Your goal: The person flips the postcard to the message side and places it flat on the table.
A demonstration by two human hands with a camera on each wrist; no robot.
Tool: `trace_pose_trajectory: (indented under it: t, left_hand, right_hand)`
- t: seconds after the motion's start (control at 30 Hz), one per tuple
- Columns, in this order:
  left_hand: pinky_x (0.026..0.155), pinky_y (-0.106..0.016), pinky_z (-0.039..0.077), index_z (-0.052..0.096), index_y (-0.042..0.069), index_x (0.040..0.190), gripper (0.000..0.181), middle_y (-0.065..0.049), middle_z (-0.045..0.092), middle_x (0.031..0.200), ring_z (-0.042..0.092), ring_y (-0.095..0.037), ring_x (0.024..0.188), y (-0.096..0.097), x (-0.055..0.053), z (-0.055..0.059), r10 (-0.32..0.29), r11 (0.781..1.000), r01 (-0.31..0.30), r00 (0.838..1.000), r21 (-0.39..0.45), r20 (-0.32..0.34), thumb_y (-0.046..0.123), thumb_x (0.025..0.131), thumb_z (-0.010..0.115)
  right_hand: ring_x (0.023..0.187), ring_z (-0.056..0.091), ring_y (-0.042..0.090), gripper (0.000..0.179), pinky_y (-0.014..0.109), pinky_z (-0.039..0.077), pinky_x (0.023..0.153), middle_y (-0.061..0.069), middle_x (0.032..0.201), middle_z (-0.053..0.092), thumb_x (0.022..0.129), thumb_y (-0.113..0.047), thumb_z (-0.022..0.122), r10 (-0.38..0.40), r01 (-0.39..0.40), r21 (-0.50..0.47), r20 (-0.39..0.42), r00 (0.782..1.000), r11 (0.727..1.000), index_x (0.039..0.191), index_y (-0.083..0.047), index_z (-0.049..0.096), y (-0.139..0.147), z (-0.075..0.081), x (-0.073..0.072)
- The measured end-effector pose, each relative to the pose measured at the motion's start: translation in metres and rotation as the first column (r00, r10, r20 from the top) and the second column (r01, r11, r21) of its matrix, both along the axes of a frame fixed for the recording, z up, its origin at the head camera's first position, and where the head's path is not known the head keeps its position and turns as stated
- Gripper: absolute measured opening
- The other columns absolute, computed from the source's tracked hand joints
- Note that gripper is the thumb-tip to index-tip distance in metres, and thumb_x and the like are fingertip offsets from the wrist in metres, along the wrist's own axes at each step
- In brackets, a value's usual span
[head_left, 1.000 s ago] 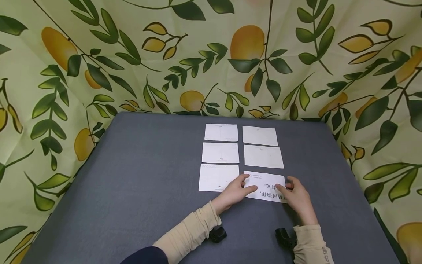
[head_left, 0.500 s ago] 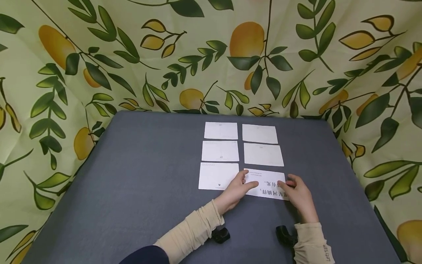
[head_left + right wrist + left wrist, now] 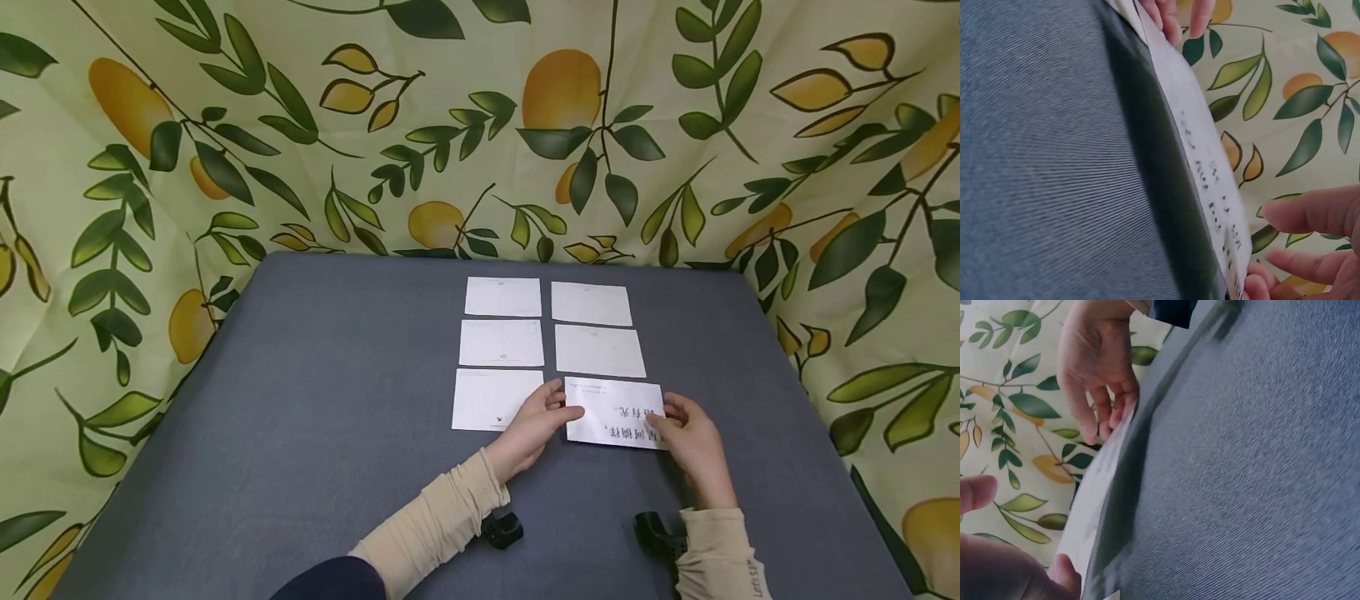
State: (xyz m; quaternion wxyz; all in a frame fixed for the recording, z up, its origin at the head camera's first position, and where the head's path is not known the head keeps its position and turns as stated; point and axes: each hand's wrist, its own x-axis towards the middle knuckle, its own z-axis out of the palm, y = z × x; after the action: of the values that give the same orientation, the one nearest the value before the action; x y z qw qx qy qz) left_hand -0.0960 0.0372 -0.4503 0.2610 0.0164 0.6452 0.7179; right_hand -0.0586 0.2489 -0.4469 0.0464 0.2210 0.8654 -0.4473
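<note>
A white postcard point(image 3: 611, 408) with printed characters, upside down to me, is between the two hands. My right hand point(image 3: 695, 446) holds its right end, the thumb over the printed face and the other fingertips at the edge. At the left end is my left hand point(image 3: 531, 429). Its thumb tip overlaps the card's edge and its fingers reach towards the upper corner without visibly gripping. A dark shadow runs along the near edge in both wrist views, where the postcard point(image 3: 1197, 156) looks raised off the table. Part of the right end is hidden by the right hand.
Two columns of white postcards lie on the grey table point(image 3: 322, 400), including a top left postcard point(image 3: 502, 297), a top right postcard point(image 3: 591, 303) and a lower left postcard point(image 3: 491, 400). A leaf-patterned curtain point(image 3: 450, 125) stands behind. Black wrist devices point(image 3: 502, 531) are under the sleeves.
The printed postcard has shifted to the right and slightly away from me, together with my right hand. The left hand has stayed nearly in place, and its thumb now covers less of the card.
</note>
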Motion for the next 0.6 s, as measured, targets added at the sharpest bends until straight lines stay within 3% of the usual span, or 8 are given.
trace_pose_trajectory:
  t: [0.13, 0.27, 0.37, 0.47, 0.6]
  left_hand:
    - [0.1, -0.035, 0.043, 0.025, -0.005, 0.144, 0.073, -0.02, 0.043, 0.131, 0.045, -0.027, 0.12, 0.001, -0.002, 0.001, 0.022, 0.998, -0.027, 0.997, -0.061, -0.076, 0.003, 0.082, 0.064]
    - [0.094, -0.029, 0.046, 0.027, -0.005, 0.143, 0.073, -0.018, 0.044, 0.128, 0.049, -0.021, 0.111, 0.002, -0.004, 0.001, 0.036, 0.993, -0.054, 0.986, -0.104, -0.163, -0.007, 0.078, 0.061]
    - [0.09, -0.025, 0.043, 0.032, -0.007, 0.14, 0.069, -0.018, 0.044, 0.125, 0.048, -0.016, 0.102, 0.003, -0.005, 0.001, 0.047, 0.982, -0.092, 0.965, -0.165, -0.258, -0.011, 0.076, 0.057]
    - [0.083, -0.02, 0.041, 0.04, -0.008, 0.135, 0.062, -0.017, 0.044, 0.12, 0.046, -0.013, 0.094, 0.005, -0.005, -0.001, 0.055, 0.962, -0.148, 0.928, -0.229, -0.369, -0.012, 0.075, 0.056]
    - [0.076, -0.018, 0.039, 0.049, -0.006, 0.129, 0.054, -0.014, 0.047, 0.113, 0.044, -0.011, 0.087, 0.006, -0.006, -0.004, 0.079, 0.936, -0.228, 0.879, -0.268, -0.47, -0.011, 0.076, 0.057]
  right_hand:
    - [0.106, 0.047, 0.032, 0.058, 0.017, 0.041, 0.072, 0.027, 0.129, 0.045, 0.084, -0.005, 0.057, -0.01, 0.011, 0.014, -0.106, 0.994, 1.0, 0.137, 0.006, 0.037, 0.011, -0.021, -0.007]
    - [0.099, 0.048, 0.025, 0.057, 0.011, 0.041, 0.065, 0.023, 0.126, 0.049, 0.08, -0.001, 0.056, -0.013, 0.021, 0.039, -0.196, 0.98, 0.999, 0.135, 0.004, 0.042, 0.02, -0.04, -0.013]
    - [0.102, 0.047, 0.027, 0.059, 0.01, 0.04, 0.065, 0.024, 0.126, 0.049, 0.077, 0.001, 0.054, -0.02, 0.019, -0.003, -0.21, 0.978, 1.0, 0.134, 0.004, 0.043, 0.014, -0.031, -0.011]
    - [0.102, 0.048, 0.03, 0.059, 0.007, 0.037, 0.066, 0.025, 0.124, 0.048, 0.075, 0.003, 0.053, -0.024, 0.021, -0.012, -0.219, 0.975, 1.0, 0.133, 0.007, 0.043, 0.002, -0.015, -0.007]
    - [0.098, 0.051, 0.029, 0.057, 0.0, 0.033, 0.065, 0.023, 0.119, 0.048, 0.074, 0.003, 0.056, -0.048, 0.057, 0.029, -0.25, 0.967, 0.998, 0.13, 0.009, 0.046, -0.011, 0.001, -0.004]
